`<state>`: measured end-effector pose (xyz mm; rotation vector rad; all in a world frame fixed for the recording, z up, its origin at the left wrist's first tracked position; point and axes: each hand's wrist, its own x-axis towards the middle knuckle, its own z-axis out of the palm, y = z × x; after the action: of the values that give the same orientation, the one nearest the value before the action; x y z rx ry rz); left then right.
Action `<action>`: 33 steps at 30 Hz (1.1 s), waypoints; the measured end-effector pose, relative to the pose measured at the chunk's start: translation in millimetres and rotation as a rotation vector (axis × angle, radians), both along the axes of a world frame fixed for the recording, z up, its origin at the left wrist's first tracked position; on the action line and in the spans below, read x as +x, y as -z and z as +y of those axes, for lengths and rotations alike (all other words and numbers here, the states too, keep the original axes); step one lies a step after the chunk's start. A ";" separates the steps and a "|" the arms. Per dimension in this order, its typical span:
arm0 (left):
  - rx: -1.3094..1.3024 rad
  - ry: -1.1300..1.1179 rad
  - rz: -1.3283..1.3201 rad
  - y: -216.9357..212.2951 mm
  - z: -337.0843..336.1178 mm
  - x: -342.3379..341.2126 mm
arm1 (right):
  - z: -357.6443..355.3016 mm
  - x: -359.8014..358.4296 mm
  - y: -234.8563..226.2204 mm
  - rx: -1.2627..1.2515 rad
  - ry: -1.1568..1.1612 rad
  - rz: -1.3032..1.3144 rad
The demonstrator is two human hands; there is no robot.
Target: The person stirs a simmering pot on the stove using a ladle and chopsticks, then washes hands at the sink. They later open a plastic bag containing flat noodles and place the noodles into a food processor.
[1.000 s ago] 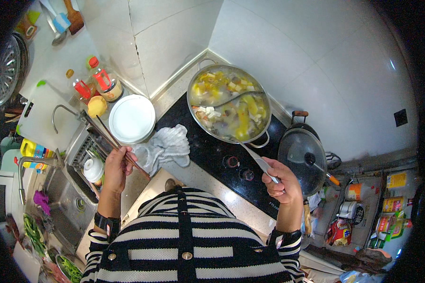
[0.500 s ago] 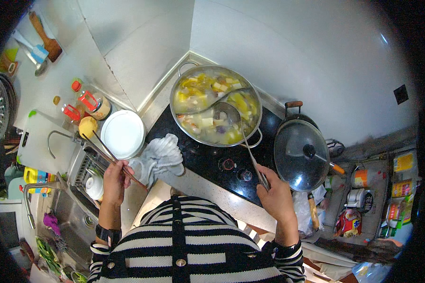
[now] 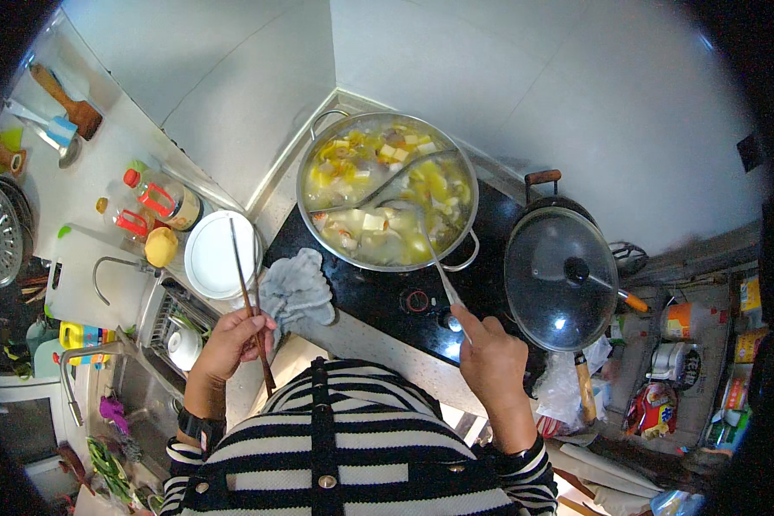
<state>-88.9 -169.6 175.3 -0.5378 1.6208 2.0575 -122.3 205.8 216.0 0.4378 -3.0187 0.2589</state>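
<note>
My right hand [image 3: 494,370] grips the handle of a metal ladle [image 3: 439,268], index finger stretched along it. The ladle's bowl is down in the broth, mostly hidden, in the near part of a wide steel pot [image 3: 346,256]. A curved divider [image 3: 396,178] splits the pot; pale tofu cubes [image 3: 374,222] and yellow-green pieces float on both sides. My left hand [image 3: 236,342] is closed on brown wooden chopsticks [image 3: 242,279]. They point away from me, their tips in front of a white plate [image 3: 211,249], with nothing between them.
A grey-white cloth [image 3: 297,288] lies by the black cooktop [image 3: 365,297]. At the right stands a wok under a glass lid [image 3: 549,275]. Bottles [image 3: 170,202], a dish rack [image 3: 172,301] and a sink [image 3: 142,391] are on the left. Walls meet behind the pot.
The ladle's bowl has sunk into the broth, and my right hand has shifted slightly lower. My left hand has moved right, bringing the chopsticks more upright and closer together. The view has shifted a little.
</note>
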 end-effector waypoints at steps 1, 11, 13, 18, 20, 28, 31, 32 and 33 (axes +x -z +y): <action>-0.005 0.039 -0.010 -3.3 2.5 -1.7 | -1.0 -1.2 0.7 0.018 0.001 -0.007; -0.003 0.190 -0.111 -15.2 12.1 -12.7 | 16.9 -9.8 -16.3 -0.181 -0.045 -0.079; -0.018 0.187 -0.111 -14.9 13.2 -13.4 | 23.1 -7.8 -21.8 -0.261 -0.050 -0.116; -0.043 0.195 -0.092 -13.6 15.5 -15.4 | 24.8 -6.1 -19.3 -0.529 -0.094 -0.259; -0.020 0.187 -0.078 -12.1 16.1 -15.0 | 19.3 -7.1 -13.0 -0.589 -0.122 -0.289; 0.034 0.131 -0.058 -4.2 12.6 -7.6 | 10.4 -6.5 -21.2 -0.301 -0.100 -0.328; 0.044 0.147 -0.043 -3.5 11.4 -4.1 | 8.6 -4.7 -32.5 -0.194 -0.089 -0.292; 0.046 0.151 -0.039 -3.4 11.3 -2.6 | 7.8 -2.8 -35.8 -0.140 -0.058 -0.301; 0.034 0.138 -0.026 -3.5 11.6 0.1 | 7.3 -0.3 -39.1 -0.087 -0.029 -0.309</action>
<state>-88.9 -158.0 178.8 -0.4269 1.5603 1.9655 -122.5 213.1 255.2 0.4745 -3.2844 0.5020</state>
